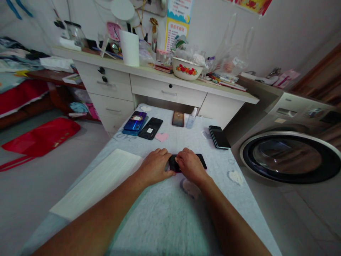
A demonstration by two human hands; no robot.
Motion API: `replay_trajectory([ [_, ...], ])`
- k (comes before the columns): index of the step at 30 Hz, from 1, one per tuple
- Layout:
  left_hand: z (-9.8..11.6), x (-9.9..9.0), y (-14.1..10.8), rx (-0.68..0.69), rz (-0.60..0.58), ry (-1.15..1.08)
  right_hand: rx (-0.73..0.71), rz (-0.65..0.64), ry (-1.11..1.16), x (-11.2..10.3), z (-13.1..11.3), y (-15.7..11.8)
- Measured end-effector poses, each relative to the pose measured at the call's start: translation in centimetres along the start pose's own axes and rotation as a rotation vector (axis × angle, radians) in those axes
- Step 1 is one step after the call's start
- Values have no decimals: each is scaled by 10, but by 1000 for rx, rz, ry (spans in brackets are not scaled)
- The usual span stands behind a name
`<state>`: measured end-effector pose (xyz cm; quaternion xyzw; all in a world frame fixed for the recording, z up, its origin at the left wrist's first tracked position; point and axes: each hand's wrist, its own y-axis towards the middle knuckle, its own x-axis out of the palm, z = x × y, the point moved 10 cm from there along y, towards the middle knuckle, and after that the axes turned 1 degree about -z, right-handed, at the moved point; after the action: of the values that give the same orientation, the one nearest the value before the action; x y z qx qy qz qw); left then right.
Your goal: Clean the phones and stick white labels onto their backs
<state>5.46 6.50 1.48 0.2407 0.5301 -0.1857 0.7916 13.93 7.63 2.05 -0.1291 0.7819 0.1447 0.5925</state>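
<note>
Our left hand point(156, 166) grasps the left end of the smartphone point(201, 160), thumb along the near edge and fingers toward the far one. Our right hand point(192, 166) bends over its middle, fingers bunched against the dark glossy face; something small and pale shows at those fingertips, but we cannot tell what it is or whether we have it pinched. Under our hands the phone lies flat on the tablecloth point(160, 220), its right end uncovered.

We'd judge it light, stiff and slick, with a glass face that pressure or a knock could crack. The long edges look like our best hold, since fingers flat on the gloss would likely slip and smear it. Because the cloth is soft and may ruck, we'd brace that left end firmly and press only gently.

Beyond, on the far left, we see a blue phone point(135, 121) and a black phone point(151, 128); a spray bottle point(190, 120) stands at the far side, and dark handsets point(219, 137) lie stacked on the far right.
</note>
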Motion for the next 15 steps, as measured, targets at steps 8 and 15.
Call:
replay_trajectory([
  [8,-2,2,1,-4,-4,-2,-84,-74,120,5,1,-9],
  [15,-5,5,1,-11,-7,11,-26,-33,83,0,13,-8],
])
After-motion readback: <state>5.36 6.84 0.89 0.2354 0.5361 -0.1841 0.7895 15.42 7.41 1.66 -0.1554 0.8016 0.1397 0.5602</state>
